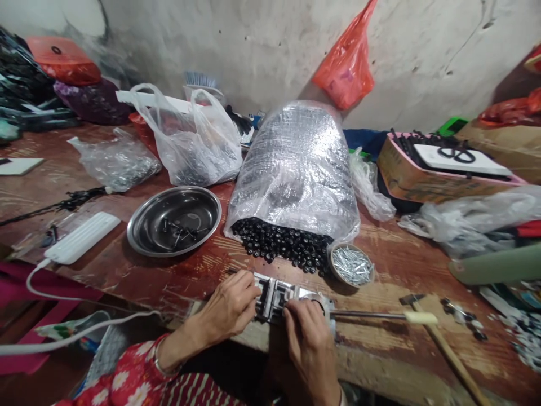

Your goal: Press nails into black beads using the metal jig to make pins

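Note:
A small metal vise (274,296) lies at the table's front edge, with a rod ending in a cream handle (418,318) sticking out to its right. At the vise's left end is my left hand (230,304), its fingers curled and pressed together; whatever they pinch is hidden. My right hand (310,344) bends over the front of the vise's right half, thumb and fingertips closed at the jaws, and I cannot see what is between them. Just behind lie many small round black plastic parts (287,245), spilling from a silvery bag (300,163). A round bowl of nails (351,265) stands behind my right hand.
A steel basin (174,221) holds a few black pieces. Left of it lies a white power strip (82,238), whose cord (105,324) hangs past the front edge. A hammer (448,349) lies at right, near a green cylinder (499,264) and a filled carton (422,169).

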Demonstrator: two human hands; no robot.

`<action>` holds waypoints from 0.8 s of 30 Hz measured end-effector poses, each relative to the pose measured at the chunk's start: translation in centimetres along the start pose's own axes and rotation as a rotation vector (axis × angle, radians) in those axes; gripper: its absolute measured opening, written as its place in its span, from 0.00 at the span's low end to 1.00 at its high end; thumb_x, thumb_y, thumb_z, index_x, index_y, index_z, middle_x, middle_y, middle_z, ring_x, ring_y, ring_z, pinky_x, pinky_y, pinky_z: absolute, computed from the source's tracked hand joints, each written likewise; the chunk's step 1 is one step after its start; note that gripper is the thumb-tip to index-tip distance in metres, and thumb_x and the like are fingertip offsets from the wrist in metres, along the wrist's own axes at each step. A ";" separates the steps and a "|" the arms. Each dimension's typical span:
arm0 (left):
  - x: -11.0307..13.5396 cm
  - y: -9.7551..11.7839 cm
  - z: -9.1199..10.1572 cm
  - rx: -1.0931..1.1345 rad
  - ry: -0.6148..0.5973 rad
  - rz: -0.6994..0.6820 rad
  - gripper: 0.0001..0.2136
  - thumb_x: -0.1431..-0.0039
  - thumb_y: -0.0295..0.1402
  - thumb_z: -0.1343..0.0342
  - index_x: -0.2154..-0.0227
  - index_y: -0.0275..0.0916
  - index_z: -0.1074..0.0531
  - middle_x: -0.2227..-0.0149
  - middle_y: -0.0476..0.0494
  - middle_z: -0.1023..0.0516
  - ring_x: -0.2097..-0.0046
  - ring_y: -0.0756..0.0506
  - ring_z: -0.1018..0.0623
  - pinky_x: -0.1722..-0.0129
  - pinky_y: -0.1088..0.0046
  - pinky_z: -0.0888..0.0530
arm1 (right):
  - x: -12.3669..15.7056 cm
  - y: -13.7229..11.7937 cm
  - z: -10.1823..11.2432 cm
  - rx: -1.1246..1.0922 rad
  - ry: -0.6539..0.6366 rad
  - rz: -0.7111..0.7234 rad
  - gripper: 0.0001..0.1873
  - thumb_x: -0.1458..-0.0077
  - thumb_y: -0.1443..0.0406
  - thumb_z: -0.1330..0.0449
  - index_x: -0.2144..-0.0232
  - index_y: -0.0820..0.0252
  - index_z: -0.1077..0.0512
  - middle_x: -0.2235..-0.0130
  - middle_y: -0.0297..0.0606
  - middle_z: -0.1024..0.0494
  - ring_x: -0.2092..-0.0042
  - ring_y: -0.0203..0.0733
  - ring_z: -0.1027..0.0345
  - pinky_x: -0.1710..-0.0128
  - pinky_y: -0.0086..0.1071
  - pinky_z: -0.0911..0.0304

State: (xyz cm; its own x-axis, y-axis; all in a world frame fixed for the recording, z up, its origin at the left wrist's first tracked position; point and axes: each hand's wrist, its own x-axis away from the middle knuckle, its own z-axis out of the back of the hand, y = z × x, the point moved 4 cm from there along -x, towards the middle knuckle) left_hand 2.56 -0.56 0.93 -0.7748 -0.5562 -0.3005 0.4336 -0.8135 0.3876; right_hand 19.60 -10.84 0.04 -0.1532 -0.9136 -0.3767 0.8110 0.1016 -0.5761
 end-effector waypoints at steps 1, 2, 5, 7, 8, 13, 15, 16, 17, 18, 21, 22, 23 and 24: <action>0.0 0.1 0.0 -0.007 0.001 -0.006 0.07 0.39 0.22 0.49 0.64 0.39 0.29 0.63 0.43 0.31 0.59 0.42 0.31 0.61 0.65 0.34 | 0.1 0.0 -0.2 0.044 -0.002 0.009 0.06 0.31 0.68 0.46 0.56 0.54 0.30 0.64 0.38 0.27 0.61 0.45 0.34 0.61 0.38 0.39; 0.0 0.1 0.0 -0.016 0.004 -0.008 0.07 0.40 0.22 0.49 0.64 0.39 0.29 0.64 0.43 0.31 0.59 0.42 0.31 0.61 0.65 0.34 | 0.3 0.0 -0.5 0.088 -0.002 0.019 0.07 0.32 0.69 0.47 0.56 0.54 0.29 0.64 0.38 0.28 0.61 0.45 0.35 0.61 0.38 0.40; 0.1 0.2 0.2 -0.054 0.010 -0.002 0.07 0.39 0.24 0.48 0.62 0.40 0.27 0.64 0.43 0.31 0.60 0.42 0.31 0.62 0.65 0.36 | 0.8 0.1 -1.2 0.180 0.016 0.031 0.09 0.33 0.70 0.47 0.56 0.54 0.29 0.64 0.38 0.29 0.61 0.46 0.37 0.61 0.39 0.42; 0.2 0.2 0.3 -0.081 0.000 -0.006 0.07 0.38 0.25 0.46 0.60 0.41 0.26 0.64 0.44 0.31 0.61 0.42 0.31 0.62 0.65 0.36 | 1.1 0.2 -1.6 0.208 0.058 0.040 0.09 0.33 0.70 0.46 0.54 0.54 0.29 0.64 0.38 0.28 0.62 0.46 0.37 0.62 0.39 0.44; 0.3 0.2 0.3 -0.098 -0.008 -0.013 0.07 0.37 0.26 0.46 0.59 0.41 0.25 0.64 0.43 0.31 0.61 0.42 0.31 0.62 0.65 0.37 | 1.3 0.2 -1.7 0.216 0.083 0.048 0.10 0.33 0.70 0.46 0.54 0.54 0.29 0.64 0.38 0.28 0.62 0.46 0.37 0.63 0.39 0.45; 0.8 -0.2 -0.2 -0.147 -0.028 -0.027 0.07 0.35 0.29 0.45 0.58 0.42 0.24 0.63 0.43 0.30 0.61 0.42 0.31 0.62 0.64 0.37 | 1.5 0.2 -1.9 0.239 0.111 0.054 0.09 0.33 0.70 0.46 0.56 0.53 0.28 0.64 0.38 0.27 0.63 0.46 0.37 0.63 0.39 0.46; 0.9 -0.5 -0.3 -0.102 -0.029 -0.013 0.07 0.35 0.28 0.45 0.59 0.42 0.24 0.63 0.43 0.30 0.61 0.43 0.30 0.62 0.65 0.36 | 1.3 0.2 -1.5 0.219 0.078 0.036 0.08 0.32 0.68 0.46 0.58 0.53 0.28 0.65 0.37 0.28 0.63 0.45 0.36 0.63 0.38 0.45; 0.8 -0.7 -0.2 -0.058 -0.028 -0.003 0.07 0.35 0.28 0.46 0.59 0.43 0.23 0.63 0.44 0.30 0.61 0.43 0.30 0.62 0.66 0.35 | 1.0 0.2 -1.1 0.182 0.045 0.029 0.08 0.31 0.68 0.47 0.58 0.53 0.28 0.65 0.37 0.27 0.62 0.45 0.36 0.62 0.38 0.44; 0.7 -0.8 -0.1 -0.002 -0.022 0.010 0.08 0.34 0.28 0.46 0.59 0.43 0.23 0.64 0.44 0.30 0.61 0.44 0.29 0.62 0.67 0.34 | 0.7 0.3 -0.7 0.125 0.003 0.022 0.08 0.31 0.67 0.47 0.59 0.53 0.28 0.64 0.37 0.27 0.62 0.44 0.34 0.62 0.37 0.42; 0.5 -1.0 0.0 0.058 -0.017 0.026 0.08 0.33 0.29 0.46 0.58 0.43 0.23 0.64 0.45 0.30 0.61 0.45 0.28 0.62 0.68 0.33 | 0.4 0.4 -0.3 0.060 -0.039 0.012 0.08 0.30 0.66 0.47 0.59 0.53 0.28 0.64 0.36 0.27 0.61 0.43 0.33 0.61 0.36 0.40; -1.0 -1.6 0.5 0.188 0.032 0.084 0.09 0.31 0.33 0.46 0.53 0.43 0.24 0.62 0.45 0.27 0.61 0.46 0.25 0.60 0.71 0.30 | -1.5 1.4 1.3 -0.072 -0.078 -0.021 0.09 0.29 0.63 0.47 0.60 0.53 0.27 0.63 0.35 0.26 0.63 0.40 0.31 0.62 0.32 0.38; -1.8 -1.9 0.5 0.198 0.061 0.104 0.08 0.31 0.33 0.46 0.53 0.42 0.24 0.61 0.45 0.25 0.60 0.46 0.24 0.59 0.71 0.29 | -2.4 2.0 1.8 -0.068 -0.057 -0.036 0.10 0.29 0.62 0.47 0.60 0.53 0.27 0.63 0.35 0.26 0.63 0.39 0.31 0.62 0.32 0.38; -2.8 -2.2 0.5 0.191 0.087 0.121 0.08 0.31 0.33 0.47 0.54 0.42 0.24 0.60 0.45 0.24 0.59 0.47 0.23 0.58 0.72 0.29 | -3.4 2.7 2.0 -0.032 -0.032 -0.050 0.10 0.29 0.62 0.47 0.59 0.54 0.26 0.63 0.35 0.26 0.64 0.39 0.31 0.62 0.32 0.38; -3.8 -2.7 0.4 0.168 0.103 0.134 0.07 0.30 0.33 0.48 0.57 0.42 0.24 0.60 0.45 0.23 0.59 0.47 0.22 0.57 0.72 0.29 | -4.6 3.5 2.0 0.021 -0.016 -0.059 0.10 0.29 0.62 0.47 0.59 0.55 0.26 0.63 0.36 0.26 0.64 0.39 0.31 0.62 0.32 0.38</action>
State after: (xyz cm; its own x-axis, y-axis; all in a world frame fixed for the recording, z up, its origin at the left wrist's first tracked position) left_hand 4.13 3.81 1.40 -0.6610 -0.6784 -0.3206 0.4399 -0.6965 0.5669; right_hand 24.25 -7.07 1.22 -0.1918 -0.9239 -0.3310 0.8127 0.0395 -0.5813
